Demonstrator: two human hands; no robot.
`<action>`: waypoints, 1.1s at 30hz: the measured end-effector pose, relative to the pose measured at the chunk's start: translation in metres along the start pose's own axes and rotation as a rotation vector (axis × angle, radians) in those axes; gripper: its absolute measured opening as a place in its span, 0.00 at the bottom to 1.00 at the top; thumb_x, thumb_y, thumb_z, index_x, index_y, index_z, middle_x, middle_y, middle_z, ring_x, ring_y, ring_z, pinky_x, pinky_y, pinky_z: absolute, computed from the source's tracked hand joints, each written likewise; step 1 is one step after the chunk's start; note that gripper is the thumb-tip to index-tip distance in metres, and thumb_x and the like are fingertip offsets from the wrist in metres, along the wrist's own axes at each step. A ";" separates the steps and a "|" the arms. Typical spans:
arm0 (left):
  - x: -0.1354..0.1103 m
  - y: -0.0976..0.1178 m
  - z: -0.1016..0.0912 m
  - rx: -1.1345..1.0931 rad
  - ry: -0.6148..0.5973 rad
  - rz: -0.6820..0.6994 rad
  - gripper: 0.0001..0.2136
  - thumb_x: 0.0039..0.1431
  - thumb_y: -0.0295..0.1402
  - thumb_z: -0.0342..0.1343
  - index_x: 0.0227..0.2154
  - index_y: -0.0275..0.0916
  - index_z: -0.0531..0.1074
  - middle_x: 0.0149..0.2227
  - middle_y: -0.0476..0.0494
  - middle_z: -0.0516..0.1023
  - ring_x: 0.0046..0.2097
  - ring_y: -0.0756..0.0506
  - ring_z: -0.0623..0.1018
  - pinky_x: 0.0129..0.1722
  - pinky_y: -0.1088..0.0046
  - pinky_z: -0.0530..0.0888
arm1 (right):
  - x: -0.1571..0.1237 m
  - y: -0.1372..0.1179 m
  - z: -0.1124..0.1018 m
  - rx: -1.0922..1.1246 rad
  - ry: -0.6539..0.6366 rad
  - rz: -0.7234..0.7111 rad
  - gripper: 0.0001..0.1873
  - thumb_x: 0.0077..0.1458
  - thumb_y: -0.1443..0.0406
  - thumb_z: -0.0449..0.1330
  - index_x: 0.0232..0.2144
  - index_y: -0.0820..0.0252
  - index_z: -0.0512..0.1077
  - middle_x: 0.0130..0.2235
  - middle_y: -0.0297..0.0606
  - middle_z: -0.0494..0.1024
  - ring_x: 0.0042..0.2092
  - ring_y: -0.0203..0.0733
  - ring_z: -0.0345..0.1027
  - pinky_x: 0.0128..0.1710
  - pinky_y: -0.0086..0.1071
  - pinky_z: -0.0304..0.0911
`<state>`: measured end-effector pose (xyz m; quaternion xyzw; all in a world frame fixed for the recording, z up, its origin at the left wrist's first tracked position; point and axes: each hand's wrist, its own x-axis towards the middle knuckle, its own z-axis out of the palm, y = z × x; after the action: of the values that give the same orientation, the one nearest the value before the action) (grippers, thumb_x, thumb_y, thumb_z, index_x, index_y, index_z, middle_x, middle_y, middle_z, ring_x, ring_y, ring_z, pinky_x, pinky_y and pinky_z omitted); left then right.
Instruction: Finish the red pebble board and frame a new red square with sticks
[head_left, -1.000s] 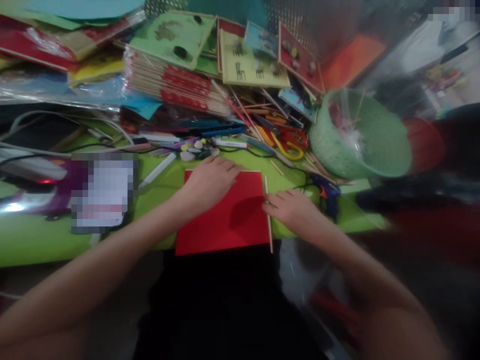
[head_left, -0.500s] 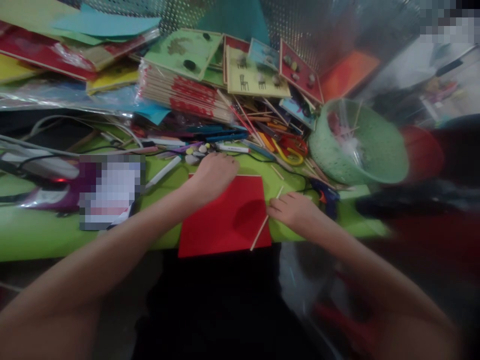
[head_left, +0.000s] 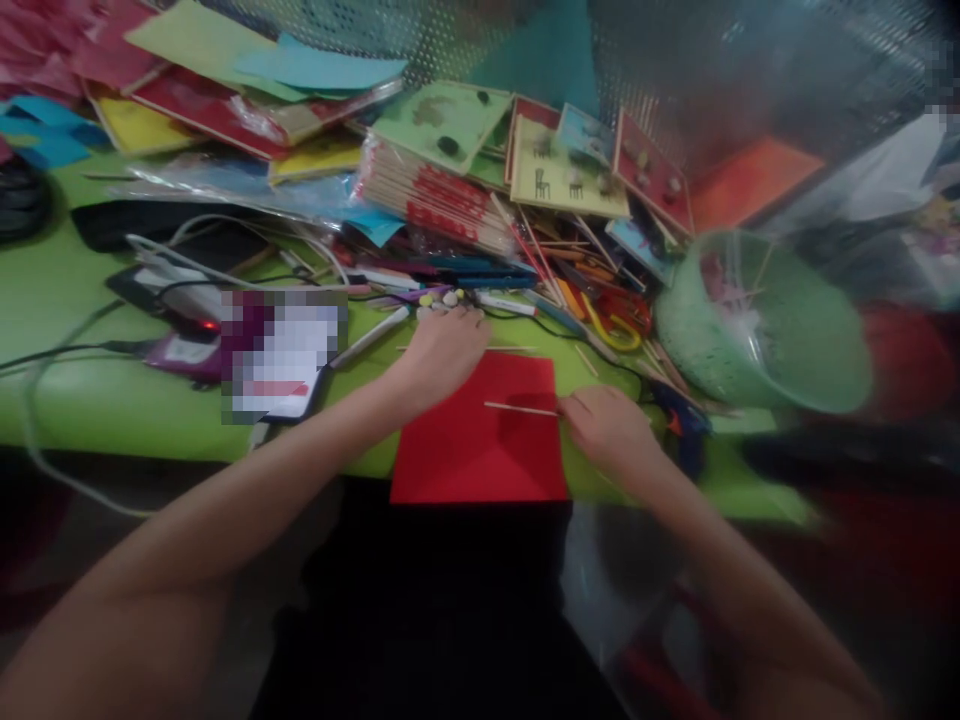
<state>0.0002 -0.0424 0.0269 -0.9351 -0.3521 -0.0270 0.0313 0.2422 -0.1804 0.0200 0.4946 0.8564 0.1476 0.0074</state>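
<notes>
A square red card lies at the table's front edge. Along its far edge runs a thin wooden strip, visible on both sides of my left hand. That hand is curled over the strip with its fingertips hidden, close to several small pebbles. At the card's right side, my right hand pinches one end of a thin wooden stick. The stick points left, above or against the card; I cannot tell whether it touches.
A glue gun lies right of my right hand, before a green basket. Pens, scissors and bundled sticks crowd the back. A phone and cables are on the left. Decorated cards lean behind.
The stick in my right hand has swung from a steep slant across the card's right edge to nearly level, pointing left. My left hand stays at the card's far edge. The camera view has shifted.
</notes>
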 end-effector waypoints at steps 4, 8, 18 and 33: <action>-0.005 -0.001 0.001 -0.063 0.055 -0.054 0.11 0.67 0.24 0.43 0.43 0.32 0.71 0.40 0.35 0.79 0.42 0.40 0.78 0.41 0.63 0.68 | -0.006 -0.011 -0.012 0.062 -0.017 0.108 0.07 0.64 0.67 0.55 0.38 0.61 0.74 0.36 0.43 0.79 0.40 0.48 0.68 0.42 0.40 0.57; -0.014 0.001 0.000 -0.143 0.123 -0.054 0.11 0.69 0.24 0.42 0.42 0.34 0.70 0.36 0.39 0.79 0.36 0.42 0.77 0.38 0.64 0.67 | -0.019 -0.037 -0.025 0.216 -0.051 0.047 0.11 0.66 0.69 0.51 0.43 0.62 0.74 0.54 0.48 0.79 0.50 0.51 0.70 0.49 0.43 0.63; -0.034 0.003 0.002 -0.220 0.064 -0.050 0.09 0.68 0.25 0.46 0.44 0.35 0.71 0.41 0.38 0.79 0.41 0.41 0.78 0.35 0.67 0.68 | 0.000 -0.037 0.000 0.409 -0.103 0.044 0.15 0.69 0.67 0.48 0.48 0.61 0.73 0.64 0.48 0.71 0.64 0.50 0.66 0.62 0.52 0.63; -0.035 -0.017 0.017 -0.252 0.121 -0.100 0.11 0.68 0.25 0.46 0.45 0.35 0.73 0.42 0.37 0.76 0.44 0.41 0.75 0.39 0.66 0.71 | 0.019 -0.013 -0.015 0.527 -0.016 0.370 0.16 0.69 0.59 0.52 0.37 0.59 0.77 0.34 0.42 0.77 0.39 0.45 0.71 0.39 0.37 0.64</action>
<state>-0.0371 -0.0517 0.0077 -0.9095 -0.3896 -0.1286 -0.0665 0.2188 -0.1744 0.0337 0.6279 0.7608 -0.0844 -0.1409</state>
